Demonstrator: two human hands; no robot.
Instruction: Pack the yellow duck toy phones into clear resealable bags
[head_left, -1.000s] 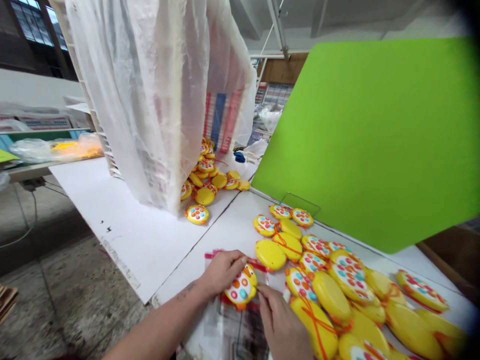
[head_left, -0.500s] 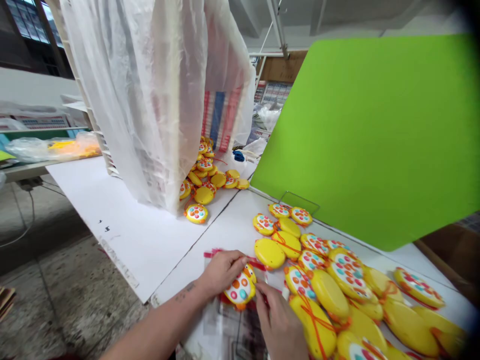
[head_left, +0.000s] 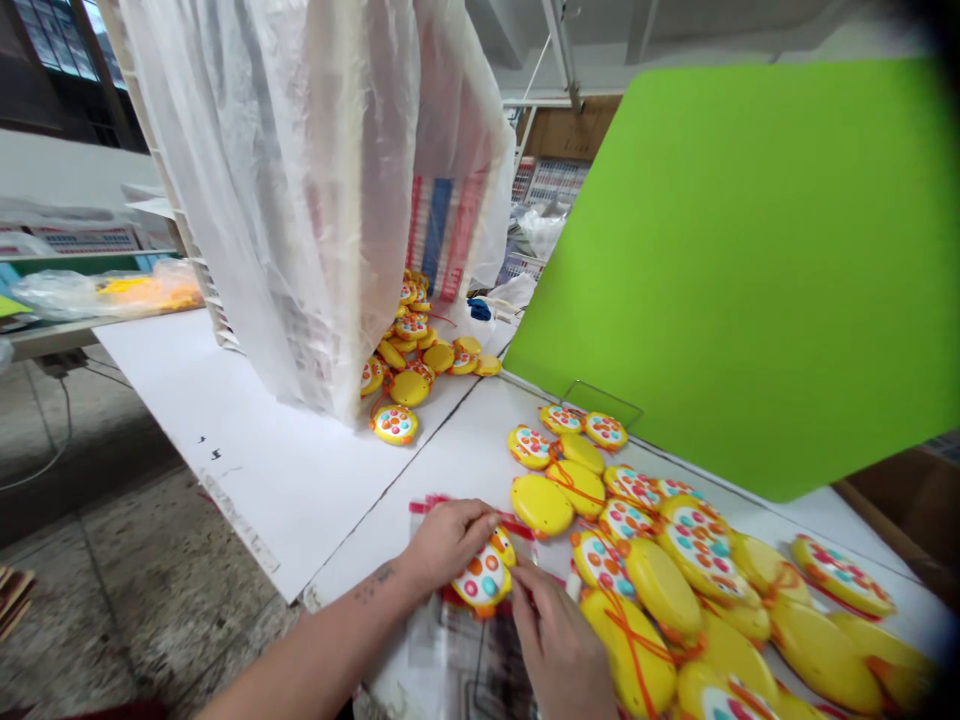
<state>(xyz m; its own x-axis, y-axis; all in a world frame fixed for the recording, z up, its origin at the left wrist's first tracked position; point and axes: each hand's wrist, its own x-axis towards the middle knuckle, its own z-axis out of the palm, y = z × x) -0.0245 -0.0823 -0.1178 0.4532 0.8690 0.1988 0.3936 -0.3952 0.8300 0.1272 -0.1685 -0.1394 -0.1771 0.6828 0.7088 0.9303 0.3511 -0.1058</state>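
A yellow toy animal (head_left: pixel 481 580) with a white, dot-covered oval and an orange beak-like end lies in front of me, above a clear plastic bag (head_left: pixel 439 640) with a red band. My left hand (head_left: pixel 454 540) is closed over its upper left side, thumb along the top. At the toy's right edge, my right hand (head_left: pixel 559 635) has thumb and forefinger pinched together. What sits in that pinch, perhaps something thin, is too small to make out. Just right of this hand lies a similar yellow toy (head_left: pixel 628 650) with orange cord across it.
Several more yellow toys (head_left: pixel 664 590) spread over the white table (head_left: pixel 300 440) to the right. A tipped crate lined with translucent plastic (head_left: pixel 300 200) stands at the back left, with a toy pile (head_left: pixel 411 385) at its mouth. A large green board (head_left: pixel 735 270) leans behind a wire loop (head_left: pixel 600 400).
The view has shifted very slightly. Both hands stay at the toy in nearly the same pose.
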